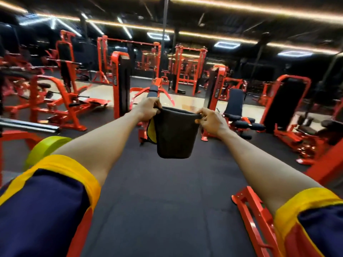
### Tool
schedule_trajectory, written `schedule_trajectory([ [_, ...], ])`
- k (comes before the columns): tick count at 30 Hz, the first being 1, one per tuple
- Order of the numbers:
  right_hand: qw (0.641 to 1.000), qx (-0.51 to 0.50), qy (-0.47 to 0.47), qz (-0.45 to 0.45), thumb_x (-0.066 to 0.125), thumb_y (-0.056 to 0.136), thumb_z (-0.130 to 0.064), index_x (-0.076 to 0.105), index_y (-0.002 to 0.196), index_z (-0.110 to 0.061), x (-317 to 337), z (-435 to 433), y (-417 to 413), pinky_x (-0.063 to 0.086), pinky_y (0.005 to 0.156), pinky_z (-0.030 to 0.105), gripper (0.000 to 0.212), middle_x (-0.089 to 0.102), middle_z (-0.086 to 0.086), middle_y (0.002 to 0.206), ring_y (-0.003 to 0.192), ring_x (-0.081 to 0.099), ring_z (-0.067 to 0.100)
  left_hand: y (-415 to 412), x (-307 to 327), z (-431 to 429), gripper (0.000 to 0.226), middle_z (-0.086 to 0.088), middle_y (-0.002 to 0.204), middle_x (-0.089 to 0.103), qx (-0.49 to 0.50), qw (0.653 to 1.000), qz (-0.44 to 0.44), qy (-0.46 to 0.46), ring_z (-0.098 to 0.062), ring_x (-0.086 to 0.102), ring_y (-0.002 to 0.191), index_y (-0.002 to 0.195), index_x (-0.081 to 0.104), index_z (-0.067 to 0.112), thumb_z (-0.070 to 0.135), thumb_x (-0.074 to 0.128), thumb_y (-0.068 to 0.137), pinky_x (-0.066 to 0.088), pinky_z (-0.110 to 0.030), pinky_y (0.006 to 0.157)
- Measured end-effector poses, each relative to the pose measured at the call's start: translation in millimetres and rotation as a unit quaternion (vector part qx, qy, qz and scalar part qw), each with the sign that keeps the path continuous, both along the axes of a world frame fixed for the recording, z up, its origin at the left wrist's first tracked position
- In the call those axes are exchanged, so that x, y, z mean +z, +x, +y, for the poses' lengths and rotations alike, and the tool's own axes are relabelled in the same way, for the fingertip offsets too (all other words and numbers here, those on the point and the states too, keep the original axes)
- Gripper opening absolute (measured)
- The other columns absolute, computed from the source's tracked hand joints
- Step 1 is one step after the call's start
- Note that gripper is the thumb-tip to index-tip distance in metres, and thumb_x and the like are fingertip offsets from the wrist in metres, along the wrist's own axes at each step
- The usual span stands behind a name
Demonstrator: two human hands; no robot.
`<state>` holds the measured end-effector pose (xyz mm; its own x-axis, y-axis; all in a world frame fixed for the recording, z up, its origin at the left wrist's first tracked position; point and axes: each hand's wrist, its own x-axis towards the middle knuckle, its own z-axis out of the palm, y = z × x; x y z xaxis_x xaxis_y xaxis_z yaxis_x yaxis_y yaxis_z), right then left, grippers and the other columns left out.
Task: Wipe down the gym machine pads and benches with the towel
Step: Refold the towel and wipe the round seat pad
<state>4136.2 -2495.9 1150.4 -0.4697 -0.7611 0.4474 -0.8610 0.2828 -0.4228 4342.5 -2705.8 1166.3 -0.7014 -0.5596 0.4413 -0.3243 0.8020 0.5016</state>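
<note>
Both arms reach straight out. The left hand (148, 110) and the right hand (212, 121) each pinch one top corner of the towel (174, 135), fingers curled tight round the cloth. The towel hangs in the air between the hands, its dark face toward the camera and a strip of yellow backing showing just below the left hand. It touches no machine.

This looks like the preparing step: the cloth is spread out, perhaps to be folded or checked, and no wiping is under way.

Beyond the left hand stands a narrow black pad (153, 90) on an orange frame. Beyond the right hand and a little outward is a padded bench (236, 102) with dark rollers. The dark floor (167, 191) lies under both arms.

The next move probably calls for gathering the towel into one hand, stepping up to one of these, and pressing the cloth flat onto the upholstery.
</note>
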Motion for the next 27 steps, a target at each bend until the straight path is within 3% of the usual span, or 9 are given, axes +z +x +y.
schedule_trajectory([
  [4,0.999,-0.038,0.010,0.017,0.072,0.092,-0.029,0.065,0.114,-0.033,7.1,-31.8,-42.3,0.045,0.079,0.034,0.024,0.071,-0.004,0.099,0.091,0.064,0.018,-65.0,1.4,-52.4,0.023,-0.005,0.099,0.071,-0.031,0.999,0.017,0.002,-0.026,0.067,0.099,0.092,0.066,0.025,0.003,0.066,0.087,0.055,-0.042,0.093],
  [9,0.996,-0.084,0.014,0.003,0.070,0.093,-0.028,0.063,0.109,-0.030,-6.2,-76.6,-122.8,0.055,0.086,0.044,0.018,0.072,0.001,0.102,0.094,0.067,0.024,-165.6,-19.3,-100.2,0.021,-0.016,0.107,0.067,-0.078,0.997,0.012,0.013,-0.032,0.063,0.099,0.111,0.056,0.016,0.003,0.057,0.094,0.052,-0.045,0.090],
  [13,0.991,-0.128,0.019,-0.017,0.070,0.093,-0.031,0.064,0.113,-0.030,-21.8,-109.7,-196.9,0.052,0.091,0.041,0.021,0.072,0.001,0.109,0.102,0.066,0.025,-257.5,-34.4,-141.6,0.031,-0.018,0.121,0.067,-0.101,0.995,-0.012,0.018,-0.034,0.061,0.114,0.126,0.061,0.012,0.005,0.055,0.096,0.048,-0.044,0.103],
  [18,0.985,-0.164,0.001,-0.058,0.071,0.089,-0.036,0.061,0.103,-0.038,-28.0,-138.7,-299.7,0.057,0.090,0.048,0.017,0.072,-0.003,0.100,0.096,0.069,0.024,-366.4,-23.7,-170.9,0.026,-0.017,0.118,0.067,-0.131,0.991,-0.027,-0.005,-0.031,0.060,0.112,0.121,0.068,0.007,0.004,0.055,0.098,0.043,-0.032,0.094],
  [27,0.970,-0.232,-0.002,-0.070,0.072,0.088,-0.039,0.059,0.100,-0.039,-30.5,-181.0,-466.3,0.057,0.089,0.045,0.018,0.071,-0.007,0.095,0.090,0.071,0.021,-558.5,-28.6,-231.8,0.022,-0.012,0.116,0.066,-0.199,0.979,-0.037,-0.009,-0.027,0.061,0.108,0.119,0.065,0.014,0.010,0.054,0.100,0.051,-0.040,0.097],
])
